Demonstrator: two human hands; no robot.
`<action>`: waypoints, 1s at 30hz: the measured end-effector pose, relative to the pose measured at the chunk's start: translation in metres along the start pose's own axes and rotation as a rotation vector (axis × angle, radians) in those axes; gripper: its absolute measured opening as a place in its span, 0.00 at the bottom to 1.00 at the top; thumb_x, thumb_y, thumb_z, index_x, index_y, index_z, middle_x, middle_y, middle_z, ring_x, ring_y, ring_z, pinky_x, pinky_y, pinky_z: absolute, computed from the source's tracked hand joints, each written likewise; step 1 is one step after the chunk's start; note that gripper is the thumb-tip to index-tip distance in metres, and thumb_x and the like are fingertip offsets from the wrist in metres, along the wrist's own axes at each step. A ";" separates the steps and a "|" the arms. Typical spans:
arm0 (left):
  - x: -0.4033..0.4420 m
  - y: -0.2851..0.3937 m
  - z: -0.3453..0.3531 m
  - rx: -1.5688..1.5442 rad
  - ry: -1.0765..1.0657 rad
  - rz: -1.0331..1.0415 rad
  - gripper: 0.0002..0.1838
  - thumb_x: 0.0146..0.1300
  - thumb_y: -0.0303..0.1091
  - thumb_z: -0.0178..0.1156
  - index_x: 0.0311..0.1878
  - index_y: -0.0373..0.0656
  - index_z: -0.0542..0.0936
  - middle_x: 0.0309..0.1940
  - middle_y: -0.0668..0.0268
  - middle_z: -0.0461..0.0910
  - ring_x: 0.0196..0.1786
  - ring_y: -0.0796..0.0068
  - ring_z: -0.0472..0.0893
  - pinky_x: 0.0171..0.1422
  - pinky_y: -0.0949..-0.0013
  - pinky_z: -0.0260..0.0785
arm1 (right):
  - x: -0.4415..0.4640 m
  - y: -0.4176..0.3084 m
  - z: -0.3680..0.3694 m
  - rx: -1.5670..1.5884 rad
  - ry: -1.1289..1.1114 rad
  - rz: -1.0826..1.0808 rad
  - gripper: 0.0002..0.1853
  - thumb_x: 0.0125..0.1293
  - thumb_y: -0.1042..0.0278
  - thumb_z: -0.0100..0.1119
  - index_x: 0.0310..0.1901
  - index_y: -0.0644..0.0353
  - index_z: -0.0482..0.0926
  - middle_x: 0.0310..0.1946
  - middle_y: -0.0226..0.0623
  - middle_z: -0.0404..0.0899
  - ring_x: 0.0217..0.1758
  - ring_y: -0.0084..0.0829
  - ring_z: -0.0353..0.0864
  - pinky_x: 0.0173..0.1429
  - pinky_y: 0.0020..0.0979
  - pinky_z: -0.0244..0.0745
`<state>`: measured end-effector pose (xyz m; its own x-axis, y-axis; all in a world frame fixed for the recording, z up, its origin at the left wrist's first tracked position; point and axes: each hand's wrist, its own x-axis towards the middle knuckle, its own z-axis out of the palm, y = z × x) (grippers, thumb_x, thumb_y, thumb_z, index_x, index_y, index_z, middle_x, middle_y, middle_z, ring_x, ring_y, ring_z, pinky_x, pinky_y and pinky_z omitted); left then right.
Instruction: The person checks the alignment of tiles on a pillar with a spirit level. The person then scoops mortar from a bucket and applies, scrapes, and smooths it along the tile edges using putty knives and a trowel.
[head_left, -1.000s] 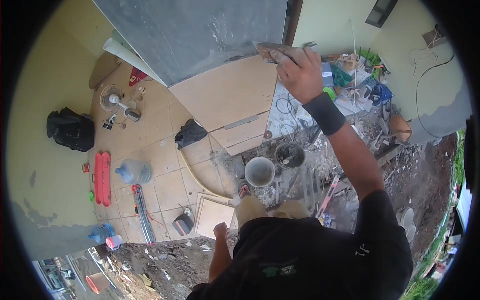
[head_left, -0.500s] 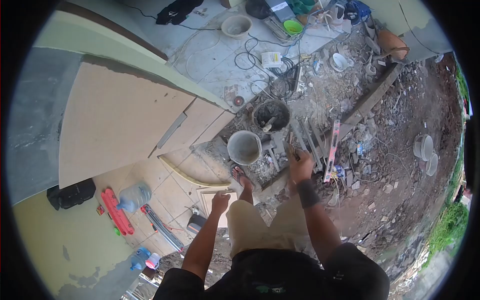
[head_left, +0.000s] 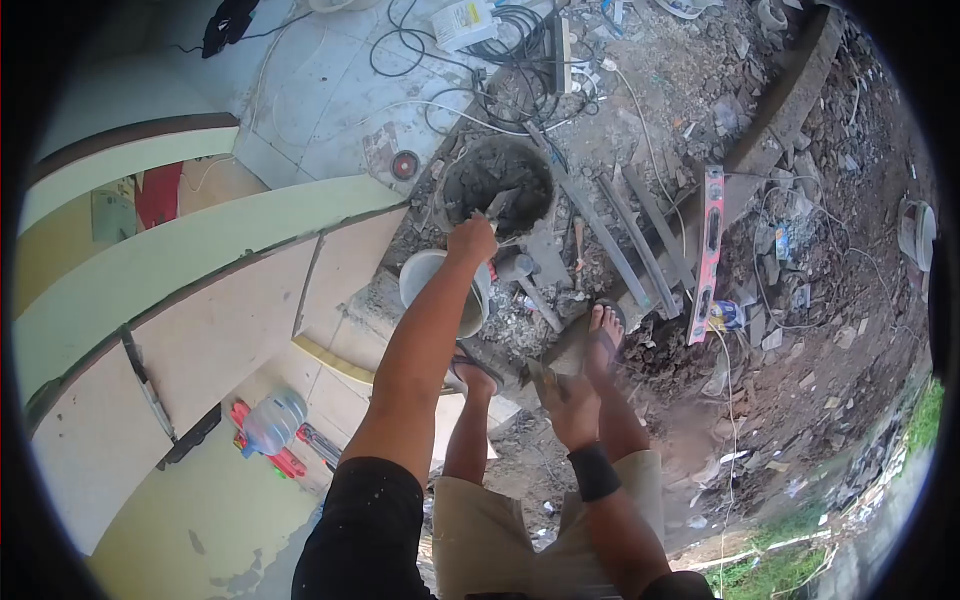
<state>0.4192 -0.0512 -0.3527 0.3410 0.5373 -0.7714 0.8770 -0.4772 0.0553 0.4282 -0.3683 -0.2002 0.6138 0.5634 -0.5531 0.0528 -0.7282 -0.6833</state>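
Observation:
My left hand point(head_left: 472, 241) is closed round the handle of a trowel point(head_left: 504, 204), whose blade rests in the dark wet mortar of a bucket point(head_left: 445, 200). Just below it stands a pale bucket point(head_left: 417, 272), partly covered by my left forearm. My right hand point(head_left: 573, 415) is lower down, in front of my right shin, gripping a flat, grey-brown, blade-like piece point(head_left: 545, 383) smeared by motion; its exact kind is unclear. Between the hands a hammer point(head_left: 518, 268) lies on the rubble.
Metal bars point(head_left: 640, 240) and a pink spirit level point(head_left: 709, 250) lie right of the buckets. Coiled cable point(head_left: 520, 95) and a white container point(head_left: 463, 25) are at the back. Large tan panels point(head_left: 225, 310) stand at left, near a water bottle point(head_left: 274, 422). Rubble covers the right side.
My left hand has reached forward from beside my knee and taken hold of the trowel in the mortar bucket. My right hand has drawn back toward my legs with its flat piece. The view has shifted closer.

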 end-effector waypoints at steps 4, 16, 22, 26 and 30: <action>0.021 0.013 0.026 -0.059 -0.023 -0.016 0.20 0.60 0.45 0.62 0.44 0.36 0.79 0.47 0.44 0.82 0.55 0.46 0.80 0.60 0.52 0.72 | 0.012 -0.002 -0.020 0.022 -0.030 0.044 0.10 0.54 0.70 0.64 0.36 0.67 0.82 0.29 0.48 0.78 0.31 0.45 0.79 0.38 0.39 0.73; 0.003 -0.005 0.001 -1.202 -0.365 -0.246 0.18 0.66 0.47 0.61 0.31 0.40 0.76 0.18 0.65 0.71 0.18 0.73 0.70 0.22 0.68 0.61 | 0.027 -0.013 -0.036 0.133 0.046 0.065 0.08 0.53 0.73 0.62 0.34 0.67 0.82 0.25 0.48 0.77 0.26 0.42 0.79 0.33 0.37 0.73; -0.056 -0.046 0.027 -1.532 -0.425 -0.147 0.17 0.67 0.46 0.61 0.39 0.39 0.78 0.24 0.66 0.74 0.23 0.76 0.74 0.26 0.73 0.65 | 0.036 -0.006 -0.034 0.244 0.022 0.128 0.09 0.56 0.75 0.63 0.39 0.65 0.83 0.27 0.36 0.79 0.28 0.24 0.75 0.37 0.29 0.71; -0.109 -0.055 0.034 -1.487 -0.312 -0.056 0.13 0.69 0.44 0.58 0.40 0.43 0.78 0.24 0.70 0.72 0.24 0.79 0.71 0.28 0.71 0.64 | 0.042 -0.015 -0.035 0.764 0.022 0.242 0.10 0.63 0.75 0.55 0.44 0.68 0.80 0.38 0.31 0.80 0.40 0.20 0.75 0.48 0.24 0.70; -0.167 -0.074 0.037 -1.612 -0.306 0.046 0.17 0.67 0.36 0.57 0.55 0.38 0.73 0.34 0.66 0.75 0.33 0.77 0.74 0.39 0.70 0.69 | 0.043 -0.027 -0.041 1.078 -0.007 0.318 0.13 0.66 0.75 0.51 0.50 0.65 0.77 0.42 0.30 0.78 0.42 0.21 0.74 0.50 0.24 0.68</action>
<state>0.2847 -0.1316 -0.2514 0.4711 0.3011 -0.8291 0.3617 0.7913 0.4930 0.4854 -0.3402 -0.1856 0.4737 0.4167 -0.7758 -0.8164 -0.1227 -0.5644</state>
